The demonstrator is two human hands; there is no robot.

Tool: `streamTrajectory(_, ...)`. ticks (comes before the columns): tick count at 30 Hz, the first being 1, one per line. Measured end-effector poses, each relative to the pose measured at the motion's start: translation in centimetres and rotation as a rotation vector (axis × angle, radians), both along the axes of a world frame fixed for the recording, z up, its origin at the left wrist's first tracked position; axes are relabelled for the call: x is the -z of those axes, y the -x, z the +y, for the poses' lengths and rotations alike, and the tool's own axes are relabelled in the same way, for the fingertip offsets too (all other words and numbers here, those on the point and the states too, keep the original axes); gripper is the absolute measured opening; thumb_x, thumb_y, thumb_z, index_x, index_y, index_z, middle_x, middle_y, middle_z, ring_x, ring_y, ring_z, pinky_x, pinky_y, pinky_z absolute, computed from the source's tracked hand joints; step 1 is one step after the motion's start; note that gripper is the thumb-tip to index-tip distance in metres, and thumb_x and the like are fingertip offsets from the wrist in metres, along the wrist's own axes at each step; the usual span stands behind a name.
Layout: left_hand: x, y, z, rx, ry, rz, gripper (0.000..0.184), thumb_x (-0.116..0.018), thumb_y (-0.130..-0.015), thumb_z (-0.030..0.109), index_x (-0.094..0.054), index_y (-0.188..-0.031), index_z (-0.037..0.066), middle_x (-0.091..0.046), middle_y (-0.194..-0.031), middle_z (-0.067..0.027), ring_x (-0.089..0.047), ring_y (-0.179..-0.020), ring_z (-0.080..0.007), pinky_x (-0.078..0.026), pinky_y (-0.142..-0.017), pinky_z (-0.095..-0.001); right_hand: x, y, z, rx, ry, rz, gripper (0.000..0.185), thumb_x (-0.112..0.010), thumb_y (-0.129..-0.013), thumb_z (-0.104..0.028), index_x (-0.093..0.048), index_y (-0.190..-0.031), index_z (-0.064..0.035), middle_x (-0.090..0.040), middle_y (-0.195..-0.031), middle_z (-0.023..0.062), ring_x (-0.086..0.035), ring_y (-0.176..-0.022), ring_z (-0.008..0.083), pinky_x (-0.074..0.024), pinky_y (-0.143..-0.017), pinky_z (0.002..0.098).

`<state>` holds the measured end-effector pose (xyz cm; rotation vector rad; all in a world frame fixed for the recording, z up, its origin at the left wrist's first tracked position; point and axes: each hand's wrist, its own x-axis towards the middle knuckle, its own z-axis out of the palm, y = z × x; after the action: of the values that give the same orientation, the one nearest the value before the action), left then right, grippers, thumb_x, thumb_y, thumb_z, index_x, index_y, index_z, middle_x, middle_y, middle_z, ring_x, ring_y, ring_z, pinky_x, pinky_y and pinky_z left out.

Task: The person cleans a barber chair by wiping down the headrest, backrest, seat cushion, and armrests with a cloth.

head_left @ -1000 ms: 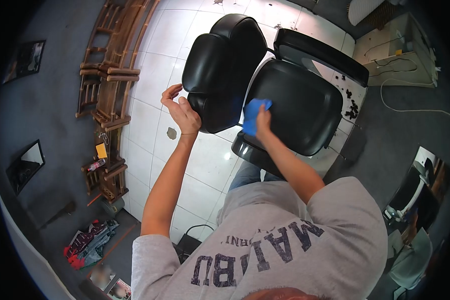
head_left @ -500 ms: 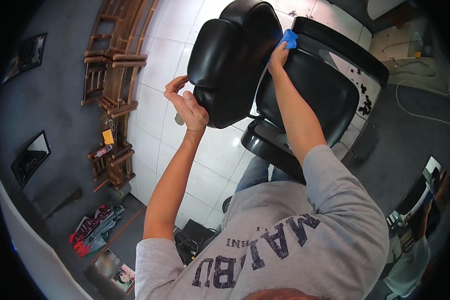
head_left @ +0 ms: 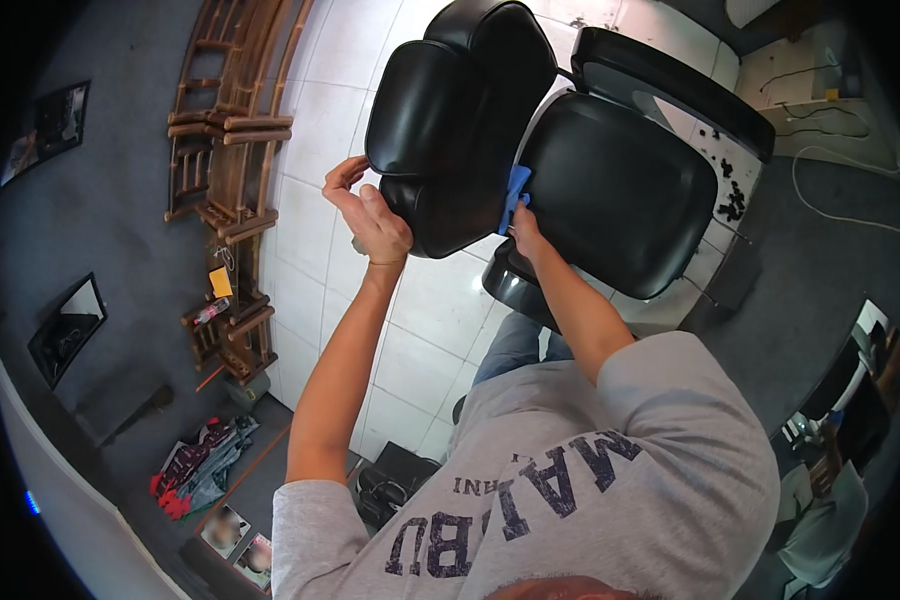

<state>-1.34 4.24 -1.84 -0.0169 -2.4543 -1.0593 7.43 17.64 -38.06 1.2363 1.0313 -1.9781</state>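
A black padded salon chair has its backrest (head_left: 440,190) tilted away from the seat (head_left: 625,195). My left hand (head_left: 373,225) rests against the left edge of the backrest, fingers apart and slightly bent, the thumb raised. In my right hand (head_left: 526,232) is a blue cloth (head_left: 516,190), pinched and pressed into the gap where the backrest meets the seat. The near armrest (head_left: 515,285) lies partly under my right forearm; the far armrest (head_left: 670,85) runs along the other side of the seat.
Bamboo furniture (head_left: 235,130) stands along the left wall on the white tiled floor (head_left: 420,330). Dark hair clippings (head_left: 732,200) lie beyond the chair. A black bag (head_left: 395,475) sits near my left side, and colourful clothes (head_left: 202,465) are piled at lower left.
My right hand has drawn the blue cloth from the far end of the seam between backrest and seat toward me. My left hand stays at the backrest edge.
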Motion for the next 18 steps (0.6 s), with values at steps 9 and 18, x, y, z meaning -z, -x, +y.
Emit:
streamTrajectory(9,0.0,0.0,-0.1,0.013,0.003,0.001,0.053,-0.036,-0.108,0.044,-0.044,-0.126,-0.005,-0.051,-0.124,-0.0197,-0.053,-0.117,-0.0295,-0.039,-0.107,-0.0448,-2.6,16.2,11.3,0.448,0.034,0.330,0.059,-0.048,-0.106,-0.045,-0.049,-0.150,-0.0042,-0.061,-0.143,0.0175,-0.062,-0.129,0.0328,-0.0493,-0.111,0.0467)
streamTrajectory(18,0.1,0.2,-0.1,-0.009,0.016,-0.005,0.059,-0.034,-0.108,0.051,-0.044,-0.127,-0.003,-0.050,-0.122,-0.0178,-0.053,-0.115,-0.0266,-0.039,-0.106,-0.0445,3.1,20.1,6.1,0.172,0.041,0.151,0.056,-0.043,-0.105,-0.058,-0.053,-0.144,-0.0203,-0.062,-0.133,0.0071,-0.061,-0.115,0.0306,-0.0498,-0.096,0.0513)
